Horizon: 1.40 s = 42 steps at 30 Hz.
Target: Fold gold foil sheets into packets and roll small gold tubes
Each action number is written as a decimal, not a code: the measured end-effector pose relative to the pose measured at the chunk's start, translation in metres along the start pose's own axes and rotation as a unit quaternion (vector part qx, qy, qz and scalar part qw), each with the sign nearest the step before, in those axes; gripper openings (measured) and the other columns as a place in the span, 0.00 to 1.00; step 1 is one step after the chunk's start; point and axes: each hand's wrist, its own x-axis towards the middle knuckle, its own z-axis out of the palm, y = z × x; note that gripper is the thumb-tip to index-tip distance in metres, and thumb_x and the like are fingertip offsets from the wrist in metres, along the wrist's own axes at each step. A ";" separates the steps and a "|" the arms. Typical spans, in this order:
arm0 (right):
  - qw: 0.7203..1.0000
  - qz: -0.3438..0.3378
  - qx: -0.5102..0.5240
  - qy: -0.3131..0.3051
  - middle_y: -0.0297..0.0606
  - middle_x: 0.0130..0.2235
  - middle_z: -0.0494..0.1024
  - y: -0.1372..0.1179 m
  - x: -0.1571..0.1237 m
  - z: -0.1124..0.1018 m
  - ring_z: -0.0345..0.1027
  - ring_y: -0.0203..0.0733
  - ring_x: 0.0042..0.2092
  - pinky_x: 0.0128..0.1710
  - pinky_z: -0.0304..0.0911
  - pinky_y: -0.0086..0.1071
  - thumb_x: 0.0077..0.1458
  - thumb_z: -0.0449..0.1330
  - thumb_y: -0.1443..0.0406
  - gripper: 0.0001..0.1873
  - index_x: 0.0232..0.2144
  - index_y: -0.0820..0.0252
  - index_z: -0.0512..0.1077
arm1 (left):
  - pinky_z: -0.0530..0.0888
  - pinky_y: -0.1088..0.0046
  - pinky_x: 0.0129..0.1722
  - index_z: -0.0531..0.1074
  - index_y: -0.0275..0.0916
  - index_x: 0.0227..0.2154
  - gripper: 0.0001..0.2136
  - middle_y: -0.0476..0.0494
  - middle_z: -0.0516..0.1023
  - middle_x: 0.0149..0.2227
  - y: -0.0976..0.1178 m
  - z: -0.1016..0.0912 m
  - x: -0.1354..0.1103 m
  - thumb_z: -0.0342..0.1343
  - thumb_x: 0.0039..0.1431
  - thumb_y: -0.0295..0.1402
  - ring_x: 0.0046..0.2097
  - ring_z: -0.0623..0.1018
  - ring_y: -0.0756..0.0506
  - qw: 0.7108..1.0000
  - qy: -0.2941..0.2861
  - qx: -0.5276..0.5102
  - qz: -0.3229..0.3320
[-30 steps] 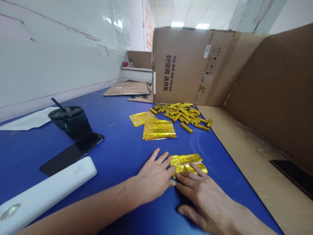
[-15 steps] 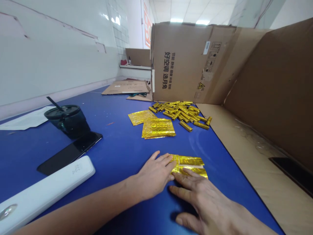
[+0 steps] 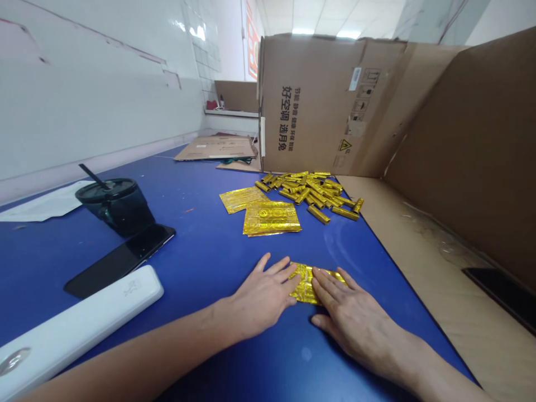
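A sheet of gold foil paper (image 3: pixel 305 286) with folded edges lies on the blue table in front of me. My left hand (image 3: pixel 268 293) rests on its left end with the fingers spread. Flat across the right part lies my right hand (image 3: pixel 345 304), its fingers stretched out and covering much of the sheet. Beyond the hands is a small stack of gold foil sheets (image 3: pixel 272 218), and another gold sheet (image 3: pixel 240 199) sits partly under it. A heap of rolled gold foil tubes (image 3: pixel 314 190) lies behind, toward the right.
On the left are a dark cup with a straw (image 3: pixel 119 206), a black phone (image 3: pixel 121 259) and a long white device (image 3: pixel 84 321). A large cardboard box (image 3: pixel 318 123) stands at the back and right. Flat cardboard (image 3: pixel 218 148) lies at the far end.
My right hand has moved up and forward onto the right part of the foil sheet, its fingers now closer together. My left hand has stayed in place.
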 end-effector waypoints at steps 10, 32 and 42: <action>1.000 0.005 -0.010 -0.028 0.57 0.54 0.59 -0.010 0.001 -0.008 0.51 0.54 0.55 0.55 0.43 0.49 0.49 0.50 0.50 0.36 0.52 0.73 0.59 | 0.49 0.60 0.54 0.58 0.36 0.51 0.17 0.40 0.61 0.54 0.010 0.004 0.004 0.40 0.60 0.34 0.56 0.57 0.44 1.000 0.002 0.026 -0.008; 0.989 -0.029 0.139 -0.041 0.46 0.58 0.52 0.007 0.001 -0.026 0.43 0.46 0.58 0.56 0.38 0.49 0.50 0.47 0.48 0.38 0.58 0.59 0.44 | 0.39 0.49 0.54 0.36 0.34 0.58 0.38 0.34 0.35 0.60 0.014 0.000 -0.007 0.30 0.51 0.57 0.60 0.35 0.39 0.993 -0.089 -0.079 0.003; 0.993 -0.042 0.109 -0.036 0.50 0.56 0.57 0.008 0.017 -0.012 0.48 0.47 0.57 0.56 0.38 0.50 0.54 0.42 0.49 0.35 0.57 0.66 0.47 | 0.41 0.50 0.53 0.43 0.33 0.57 0.35 0.34 0.43 0.59 0.022 -0.004 -0.008 0.34 0.54 0.54 0.60 0.41 0.38 0.998 -0.049 -0.031 0.006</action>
